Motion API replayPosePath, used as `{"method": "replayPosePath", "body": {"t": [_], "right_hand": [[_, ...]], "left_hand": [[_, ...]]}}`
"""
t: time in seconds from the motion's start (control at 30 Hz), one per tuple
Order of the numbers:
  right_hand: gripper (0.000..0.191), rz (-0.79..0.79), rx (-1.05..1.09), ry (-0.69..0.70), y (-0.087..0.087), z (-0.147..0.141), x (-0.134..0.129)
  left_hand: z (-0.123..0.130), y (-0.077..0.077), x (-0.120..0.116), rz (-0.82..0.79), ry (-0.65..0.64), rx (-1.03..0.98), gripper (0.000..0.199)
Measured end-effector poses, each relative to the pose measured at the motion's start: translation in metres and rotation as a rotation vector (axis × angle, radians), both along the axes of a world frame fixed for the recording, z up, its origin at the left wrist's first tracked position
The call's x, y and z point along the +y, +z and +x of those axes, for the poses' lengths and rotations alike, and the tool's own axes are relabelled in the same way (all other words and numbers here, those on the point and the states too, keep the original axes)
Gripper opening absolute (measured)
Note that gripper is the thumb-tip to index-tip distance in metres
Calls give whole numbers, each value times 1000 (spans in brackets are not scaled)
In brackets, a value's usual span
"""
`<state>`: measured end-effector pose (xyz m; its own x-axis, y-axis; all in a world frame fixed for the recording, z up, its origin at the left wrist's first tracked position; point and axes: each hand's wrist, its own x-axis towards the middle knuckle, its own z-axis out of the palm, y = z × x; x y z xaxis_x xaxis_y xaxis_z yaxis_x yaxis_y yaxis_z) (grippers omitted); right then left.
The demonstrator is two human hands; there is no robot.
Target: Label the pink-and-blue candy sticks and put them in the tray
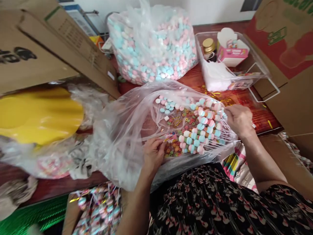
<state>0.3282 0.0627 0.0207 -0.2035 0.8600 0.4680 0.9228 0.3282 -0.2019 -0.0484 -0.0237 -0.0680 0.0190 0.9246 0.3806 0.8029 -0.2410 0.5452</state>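
Note:
Pink, white and blue marshmallow skewers [201,125] lie piled on a clear plastic bag [122,130], their white sticks pointing right. My right hand [239,120] is closed at the stick ends at the pile's far right side, apparently round a skewer's stick. My left hand [154,155] rests low over the plastic, its thumb and fingers curled together beside the ring-shaped candies [173,148]. Whatever its fingertips hold is too small to tell. Loose marshmallows [168,105] and more candy rings [187,117] are spread on the plastic to the left of the skewers.
A large bag of marshmallows [151,49] stands at the back. Right of it, a clear tray [220,85] holds a gold-lidded jar [208,46] and a pink box [232,55]. Cardboard boxes [80,42] flank both sides. Left lies a yellow object [41,114]; below, an open box holds wrapped sweets [100,209].

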Motion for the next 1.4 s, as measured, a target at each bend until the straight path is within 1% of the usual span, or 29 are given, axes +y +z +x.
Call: {"method": "replayPosePath", "body": {"t": [0.07,0.1,0.17,0.27,0.33,0.43,0.53,0.63,0.7,0.77,0.93,1.07,1.17,1.27,1.33,1.4], "right_hand": [[20,91,175,61,8,-3,-7],[16,100,249,106,12,-7,-12],[12,51,336,232,20,-18,-24],[13,-63,335,433,20,-39,-39],[12,-108,281,507,15,-52,-43],[12,-137,173,526,4,-65,-43],[13,-127,85,514,-2,-69,-40],[14,-124,27,514,-5,-69,-37],[14,-119,5,530,-6,-70,-36],[14,-102,-14,554,-4,-70,-36],[23,-20,-135,613,9,-71,-37],[28,-21,-174,621,16,-73,-40],[26,-17,-173,633,15,-77,-41],[26,-12,-154,691,13,-81,-41],[27,9,-140,735,15,-82,-41],[27,50,-116,763,18,-83,-41]], "left_hand": [[-1,0,0,-4,56,-59,17],[-2,0,0,-18,66,-51,17],[-4,1,-2,-65,41,5,19],[-8,0,-6,-125,-34,48,20],[-10,-1,-7,-127,-51,15,21],[-12,-4,-6,-124,-23,-91,20],[-12,-5,-6,-128,2,-227,17],[-11,-1,-7,-134,29,-324,16],[-10,2,-8,-136,39,-355,17],[-10,6,-9,-117,15,-331,17],[-11,13,-10,6,-88,-110,17],[-13,19,-10,22,-177,-23,19],[-12,24,-9,50,-239,-21,18],[-11,29,-9,80,-309,-76,13],[-11,33,-11,57,-341,-118,11],[-11,38,-12,-16,-338,-154,19]]}}
